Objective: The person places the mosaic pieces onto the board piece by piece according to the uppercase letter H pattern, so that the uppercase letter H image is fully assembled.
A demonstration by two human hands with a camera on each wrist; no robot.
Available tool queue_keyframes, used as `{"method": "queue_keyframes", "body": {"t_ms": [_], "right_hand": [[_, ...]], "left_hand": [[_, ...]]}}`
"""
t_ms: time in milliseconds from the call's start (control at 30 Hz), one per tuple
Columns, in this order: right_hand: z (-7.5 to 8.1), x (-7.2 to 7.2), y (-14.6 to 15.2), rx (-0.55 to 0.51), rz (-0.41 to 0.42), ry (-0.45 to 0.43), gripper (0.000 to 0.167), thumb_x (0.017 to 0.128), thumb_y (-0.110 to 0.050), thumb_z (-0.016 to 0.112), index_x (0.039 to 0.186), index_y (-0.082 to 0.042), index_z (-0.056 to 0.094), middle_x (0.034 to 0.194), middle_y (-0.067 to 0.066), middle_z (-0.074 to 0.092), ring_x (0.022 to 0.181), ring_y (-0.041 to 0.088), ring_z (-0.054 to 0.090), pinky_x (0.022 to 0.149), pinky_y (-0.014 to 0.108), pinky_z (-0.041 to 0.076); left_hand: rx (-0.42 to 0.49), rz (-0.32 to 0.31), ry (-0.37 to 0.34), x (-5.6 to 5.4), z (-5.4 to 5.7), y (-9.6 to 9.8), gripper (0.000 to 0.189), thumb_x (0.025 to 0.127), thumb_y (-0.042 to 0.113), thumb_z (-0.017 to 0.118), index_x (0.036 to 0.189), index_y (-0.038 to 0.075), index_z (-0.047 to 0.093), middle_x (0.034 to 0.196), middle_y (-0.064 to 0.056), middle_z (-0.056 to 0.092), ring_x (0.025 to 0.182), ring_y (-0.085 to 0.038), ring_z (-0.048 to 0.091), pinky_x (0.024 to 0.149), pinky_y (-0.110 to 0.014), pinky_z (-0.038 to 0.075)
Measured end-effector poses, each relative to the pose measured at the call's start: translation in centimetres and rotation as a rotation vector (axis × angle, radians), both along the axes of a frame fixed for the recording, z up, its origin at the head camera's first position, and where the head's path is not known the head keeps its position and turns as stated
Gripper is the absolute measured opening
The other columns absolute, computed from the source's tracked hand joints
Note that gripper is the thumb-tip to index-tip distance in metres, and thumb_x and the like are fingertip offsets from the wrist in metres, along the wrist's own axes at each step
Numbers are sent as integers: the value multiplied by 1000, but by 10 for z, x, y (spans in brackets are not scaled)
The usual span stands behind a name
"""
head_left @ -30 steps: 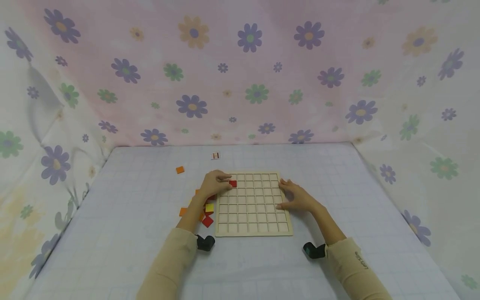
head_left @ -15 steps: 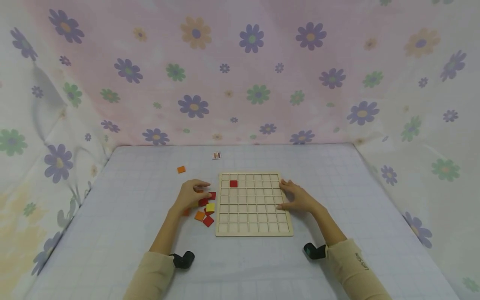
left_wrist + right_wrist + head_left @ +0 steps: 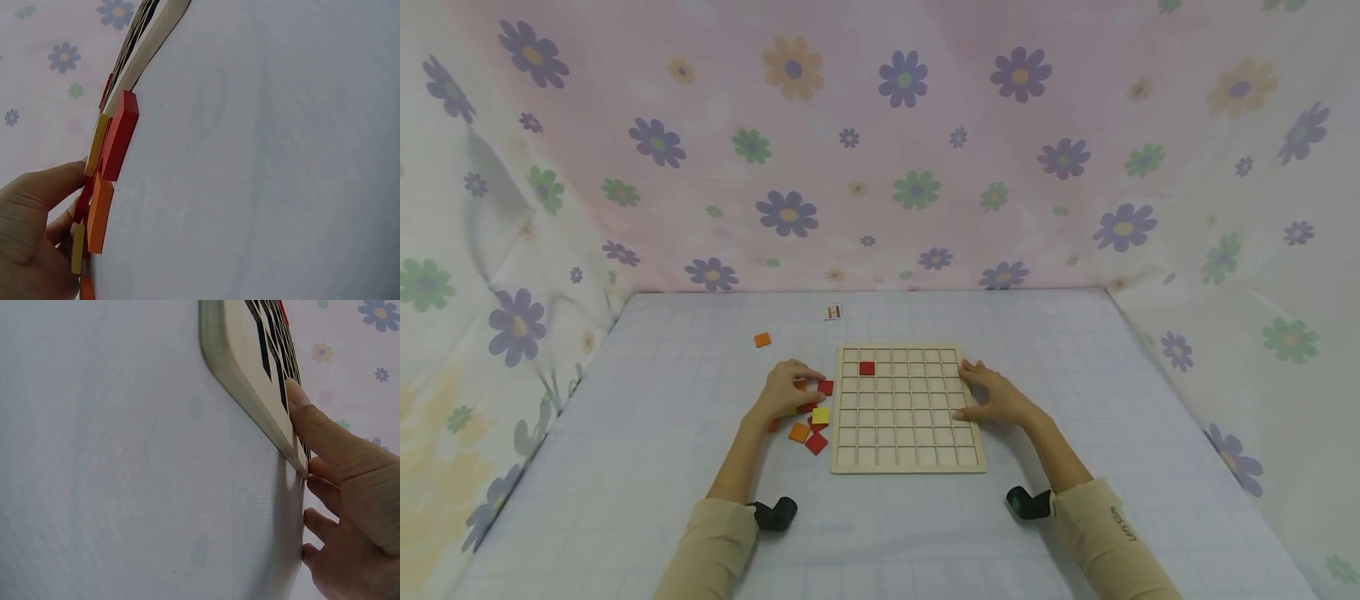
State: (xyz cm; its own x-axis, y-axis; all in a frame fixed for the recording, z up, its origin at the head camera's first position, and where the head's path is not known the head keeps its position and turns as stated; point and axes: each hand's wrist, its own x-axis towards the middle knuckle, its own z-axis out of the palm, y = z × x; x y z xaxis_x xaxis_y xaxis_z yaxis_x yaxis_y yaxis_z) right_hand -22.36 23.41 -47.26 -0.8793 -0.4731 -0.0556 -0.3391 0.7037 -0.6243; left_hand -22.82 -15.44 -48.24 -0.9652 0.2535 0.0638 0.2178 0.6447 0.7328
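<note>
A square wooden grid board lies on the table with one red tile in a cell of its second row. Along its right edge my right hand holds the board, thumb on top and fingers at the side. My left hand is at the tile pile left of the board. Its thumb and index finger pinch a loose red tile by opposite edges. Around it lie a yellow tile, an orange tile and another red tile. The left palm hides part of the pile.
A lone orange tile lies beyond the left hand. Behind the board sits a small printed card with a coloured pattern. Flowered cloth hangs at the back and sides of the table.
My left hand has moved off the red tile in the board, leftward to the pile, where its fingertips have come to a loose red tile and nudged it slightly. The right hand stays put.
</note>
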Motion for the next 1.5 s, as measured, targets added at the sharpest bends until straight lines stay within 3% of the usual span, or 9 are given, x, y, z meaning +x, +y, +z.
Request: {"method": "queue_keyframes", "body": {"t_ms": [267,433,567,800,967,1067,1300,1500], "right_hand": [[1,0,1,8,-6,-2,87,76,-32,78,138,10,35,148,24,26,137,47,14,107,62,10],[-1,-2,3,6,-1,3,87,76,-33,78,138,10,35,148,25,26,137,47,14,107,62,10],[-1,-2,3,2,2,1,87,76,-33,77,139,10,35,148,24,26,137,47,13,107,62,10],[-1,-3,2,2,6,3,87,76,-33,77,139,9,35,148,24,26,138,46,13,107,61,10],[-2,-2,1,1,2,3,87,75,-33,77,139,9,36,148,24,26,138,46,13,108,61,10],[-2,-1,1,-1,2,4,87,75,-34,78,139,9,36,148,24,26,138,47,13,107,61,10],[-5,-2,2,-12,-3,9,87,75,-33,78,138,9,36,148,24,26,138,46,13,107,61,9],[-6,-2,2,-3,0,12,86,76,-33,77,139,9,36,148,24,26,138,46,14,108,61,10]], "left_hand": [[91,31,84,-1,-13,1,30,73,23,74,92,0,71,92,-10,63,89,-26,48,77,-37,42],[168,39,54,0,-12,6,27,74,21,75,91,1,69,91,-10,62,85,-25,47,72,-33,41],[138,40,10,-5,-9,18,26,73,19,77,92,3,70,94,-8,62,91,-24,47,78,-37,39],[123,-33,62,-11,-2,45,25,70,15,79,89,1,73,94,-9,68,92,-24,51,82,-41,38],[24,-41,37,-14,1,57,25,70,20,80,89,4,73,91,-5,67,93,-23,50,90,-46,33],[-21,-45,30,-17,1,59,25,72,22,80,91,7,74,91,-3,67,94,-22,50,92,-49,32],[15,-81,87,-22,-1,57,23,72,20,80,91,6,76,92,-6,68,94,-25,54,88,-49,37],[19,-67,50,-21,-1,58,23,76,19,77,95,7,75,90,-5,66,93,-25,54,87,-48,38]]}}
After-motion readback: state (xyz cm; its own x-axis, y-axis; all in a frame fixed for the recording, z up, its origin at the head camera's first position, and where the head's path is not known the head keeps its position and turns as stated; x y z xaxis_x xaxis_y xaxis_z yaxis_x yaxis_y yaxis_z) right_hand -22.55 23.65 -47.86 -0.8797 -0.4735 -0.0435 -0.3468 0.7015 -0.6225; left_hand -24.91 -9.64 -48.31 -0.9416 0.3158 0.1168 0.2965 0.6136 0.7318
